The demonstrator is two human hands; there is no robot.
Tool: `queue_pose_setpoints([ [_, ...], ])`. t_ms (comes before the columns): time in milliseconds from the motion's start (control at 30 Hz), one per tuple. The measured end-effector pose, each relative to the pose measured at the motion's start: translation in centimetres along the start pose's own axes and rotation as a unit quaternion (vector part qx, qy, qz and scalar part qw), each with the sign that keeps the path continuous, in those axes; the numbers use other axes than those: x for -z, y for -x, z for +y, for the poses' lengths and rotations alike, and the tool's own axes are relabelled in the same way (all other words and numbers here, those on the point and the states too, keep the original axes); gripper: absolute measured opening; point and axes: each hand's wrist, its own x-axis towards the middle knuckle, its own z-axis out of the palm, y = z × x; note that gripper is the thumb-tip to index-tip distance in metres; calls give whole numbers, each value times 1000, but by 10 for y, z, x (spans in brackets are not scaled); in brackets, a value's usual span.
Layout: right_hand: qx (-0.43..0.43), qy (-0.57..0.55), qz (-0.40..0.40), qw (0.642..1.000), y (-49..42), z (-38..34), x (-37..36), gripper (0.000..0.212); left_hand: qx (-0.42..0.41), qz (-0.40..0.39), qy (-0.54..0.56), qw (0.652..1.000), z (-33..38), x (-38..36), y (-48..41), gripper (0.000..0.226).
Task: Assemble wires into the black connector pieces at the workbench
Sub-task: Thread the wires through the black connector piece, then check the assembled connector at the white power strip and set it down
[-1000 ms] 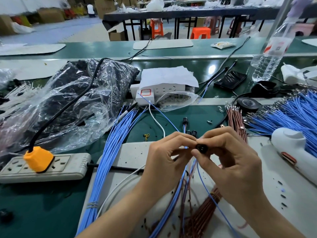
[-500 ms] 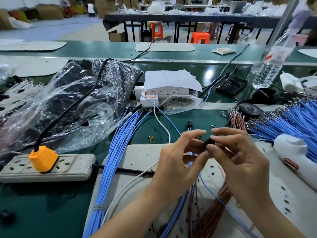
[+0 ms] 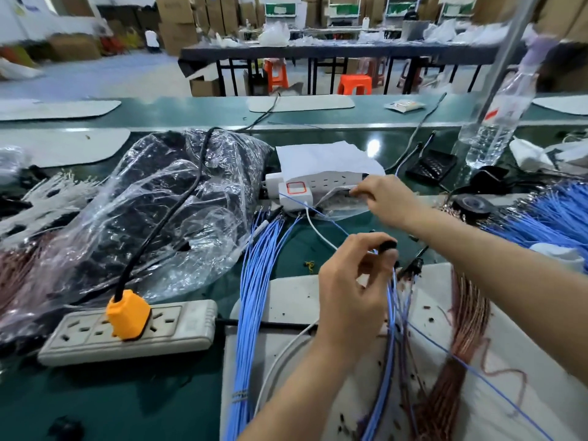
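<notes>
My left hand [image 3: 353,300] pinches a small black connector piece [image 3: 386,245] between thumb and fingers, with blue wires [image 3: 392,329] hanging down from it over the white mat [image 3: 286,300]. My right hand [image 3: 386,202] is stretched forward to a small clear bag [image 3: 340,206] in front of the white power strip [image 3: 305,189], its fingers curled at the bag's upper edge. A bundle of blue wires [image 3: 254,281] lies left of the mat, and a brown wire bundle [image 3: 458,361] lies on its right side.
A grey power strip with an orange plug [image 3: 127,313] lies at the left front. Behind it is a large clear bag of black parts [image 3: 143,211]. More blue wires [image 3: 547,218], a tape roll [image 3: 471,203], a phone [image 3: 432,165] and a water bottle [image 3: 496,122] are at the right.
My right hand has let go of the connector and reached forward to the small clear bag. My left hand now holds the connector alone, slightly raised.
</notes>
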Motion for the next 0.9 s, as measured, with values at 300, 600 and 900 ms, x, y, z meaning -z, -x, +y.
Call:
queue_pose_setpoints([
  [300, -138, 165, -9, 976, -30, -19, -30, 31, 8, 4, 12, 1000, 1, 3, 0, 10],
  [600, -80, 199, 10, 977, -14, -23, -22, 32, -5, 2, 0, 1000, 0, 3, 2, 7],
  [900, -33, -348, 159, 923, 101, -25, 36, 23, 65, -36, 36, 997, -7, 1, 2, 23],
])
